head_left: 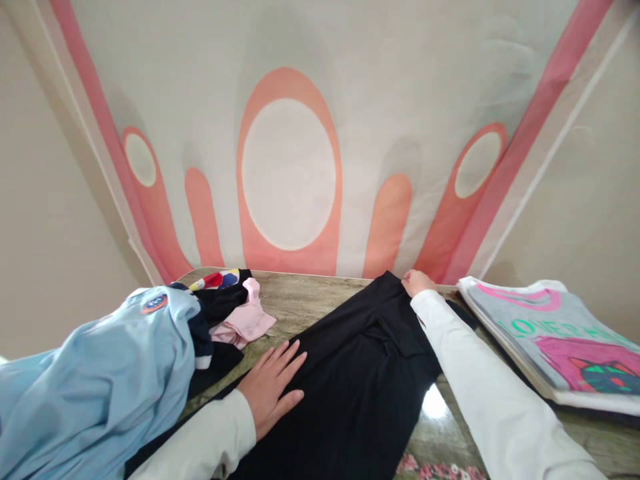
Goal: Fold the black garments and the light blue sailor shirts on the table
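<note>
A pair of black trousers (pixel 350 367) lies spread on the wood-patterned table, its waist end toward the wall and its legs running down to the near left. Flat on the cloth, fingers stretched out, rests my left hand (pixel 275 383). At the waist's far right corner my right hand (pixel 417 283) has its fingers closed on the fabric edge. The fingertips there are partly hidden. Some creases show in the cloth below the waistband.
A heap at left holds a light blue shirt (pixel 135 353), a pink garment (pixel 247 320) and dark clothes. Folded tops, a grey printed shirt (pixel 530 327) uppermost, are stacked at right. The wall (pixel 400 80) rises behind the table (pixel 300 293).
</note>
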{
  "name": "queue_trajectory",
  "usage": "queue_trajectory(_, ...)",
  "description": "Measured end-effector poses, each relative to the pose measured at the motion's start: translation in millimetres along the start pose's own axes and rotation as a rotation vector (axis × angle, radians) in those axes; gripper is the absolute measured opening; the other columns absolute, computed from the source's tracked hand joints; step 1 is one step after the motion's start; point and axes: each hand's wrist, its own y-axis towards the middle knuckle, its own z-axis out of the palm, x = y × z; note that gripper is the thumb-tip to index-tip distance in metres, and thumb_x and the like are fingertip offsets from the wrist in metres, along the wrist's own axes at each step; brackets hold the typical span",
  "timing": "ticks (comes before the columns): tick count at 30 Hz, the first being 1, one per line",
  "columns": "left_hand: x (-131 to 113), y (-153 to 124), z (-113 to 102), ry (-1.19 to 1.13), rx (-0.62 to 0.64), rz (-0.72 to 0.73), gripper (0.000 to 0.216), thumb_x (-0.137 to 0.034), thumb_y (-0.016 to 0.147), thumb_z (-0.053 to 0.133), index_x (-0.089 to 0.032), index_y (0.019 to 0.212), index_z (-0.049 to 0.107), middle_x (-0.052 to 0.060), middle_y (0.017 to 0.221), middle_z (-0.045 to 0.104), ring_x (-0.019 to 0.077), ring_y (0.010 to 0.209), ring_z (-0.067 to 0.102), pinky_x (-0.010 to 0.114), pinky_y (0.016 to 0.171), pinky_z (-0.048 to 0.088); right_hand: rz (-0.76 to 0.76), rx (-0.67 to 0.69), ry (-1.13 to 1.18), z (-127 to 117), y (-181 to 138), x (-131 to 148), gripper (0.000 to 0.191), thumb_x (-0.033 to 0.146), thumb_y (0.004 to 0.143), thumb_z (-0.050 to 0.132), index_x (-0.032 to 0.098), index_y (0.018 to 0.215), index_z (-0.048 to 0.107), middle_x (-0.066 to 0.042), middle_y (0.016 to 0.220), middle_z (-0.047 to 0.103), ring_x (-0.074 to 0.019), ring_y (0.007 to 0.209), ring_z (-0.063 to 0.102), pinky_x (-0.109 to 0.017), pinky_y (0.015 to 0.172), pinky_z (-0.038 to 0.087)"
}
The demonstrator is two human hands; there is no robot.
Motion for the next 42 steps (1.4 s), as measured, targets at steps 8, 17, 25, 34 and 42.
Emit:
queue_trajectory(8, 0, -1, 1, 0.001, -0.014, -0.005, 0.055, -0.051, 0.086, 0.031, -0.028, 0.135, 0.024, 0.003, 0.142, 0.022, 0.0250, 0.129, 0.021, 0.043, 0.103, 0.021, -0.082, 0.116, 0.054, 10, 38, 29, 0.031, 0.040, 0.075, 0.053, 0.016, 0.083, 0.069, -0.011, 0.091, 0.066, -0.0221, 0.088, 0.060, -0.027, 0.072, 0.044)
queue_trajectory(17, -4, 0, -2, -0.009, 0.014, -0.048, 0.056, -0.053, 0.085, 0.030, -0.028, 0.135, 0.026, 0.003, 0.143, 0.021, 0.0249, 0.129, 0.020, 0.043, 0.104, 0.020, -0.024, 0.014, 0.080, 37, 39, 31, 0.038, 0.036, 0.086, 0.035, 0.016, 0.100, 0.063, -0.011, 0.101, 0.063, -0.0207, 0.094, 0.057, -0.028, 0.074, 0.041)
queue_trajectory(25, 19, -4, 3, -0.109, -0.004, -0.113, 0.049, -0.050, 0.087, 0.029, -0.027, 0.130, 0.036, 0.005, 0.140, 0.028, 0.0240, 0.126, 0.027, 0.042, 0.101, 0.026, -0.129, 0.000, -0.004, 12, 13, 39, 0.035, 0.038, 0.085, 0.037, 0.020, 0.110, 0.055, -0.010, 0.109, 0.058, -0.0231, 0.100, 0.052, -0.036, 0.081, 0.038)
queue_trajectory(34, 64, -1, -26, -0.330, 0.052, -0.380, 0.034, -0.039, 0.073, 0.050, -0.014, 0.096, 0.056, 0.007, 0.084, 0.062, 0.0172, 0.072, 0.058, 0.028, 0.068, 0.046, -0.391, 0.266, -0.086, 4, -100, 19, 0.059, 0.060, 0.082, 0.018, 0.031, 0.131, 0.031, -0.003, 0.141, 0.025, -0.0318, 0.125, 0.024, -0.056, 0.093, 0.025)
queue_trajectory(42, 52, -2, -30, -0.334, 0.238, -0.360, 0.032, -0.049, 0.068, 0.051, -0.016, 0.067, 0.054, -0.003, 0.054, 0.048, 0.0119, 0.053, 0.046, 0.021, 0.051, 0.031, -0.493, 0.165, -0.116, 12, -109, -3, 0.058, 0.059, 0.084, 0.016, 0.033, 0.135, 0.024, 0.003, 0.143, 0.020, -0.0241, 0.130, 0.014, -0.049, 0.102, 0.014)
